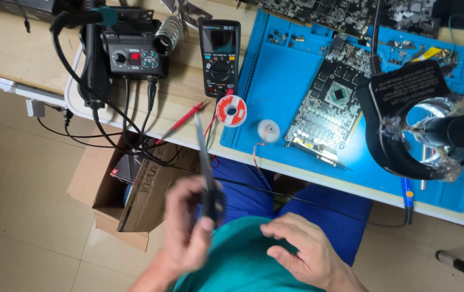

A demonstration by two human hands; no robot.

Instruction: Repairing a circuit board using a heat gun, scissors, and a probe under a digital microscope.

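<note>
Tweezers [206, 162] gripped in my left hand [188, 232], tips toward twelve o'clock.
Right hand [302, 249] rests loose, empty; circuit board [332, 105] at one o'clock.

Slim grey metal tweezers with a dark grip section [206, 167], motion-blurred. Held near-upright, tilted slightly, pointed tip up and away from the grip, dark lower end inside the pinch. Tip sticks out well above the fingers, reaching the table edge in view.
</note>
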